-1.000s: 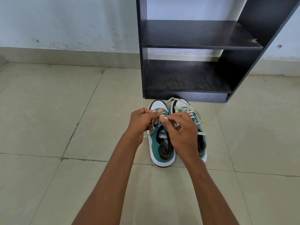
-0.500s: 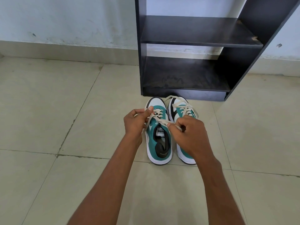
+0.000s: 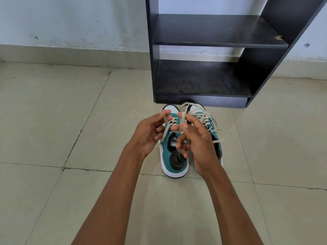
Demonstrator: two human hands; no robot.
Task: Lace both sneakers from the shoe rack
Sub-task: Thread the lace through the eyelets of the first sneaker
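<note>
Half a second ago both hands pulled the lace ends taut and low over the left sneaker (image 3: pixel 174 156); now they are raised and closer together, the left hand (image 3: pixel 150 134) pinching one cream lace (image 3: pixel 165 129) end at its fingertips, the right hand (image 3: pixel 196 138) with lace looped around its spread fingers. Just below and beyond the grip, both sneakers stand side by side on the tiled floor (image 3: pixel 70 121). They are teal and white with black heels; the right sneaker (image 3: pixel 215 137) trails loose laces, and the dark shoe rack (image 3: pixel 212 68) stands just beyond their toes.
</note>
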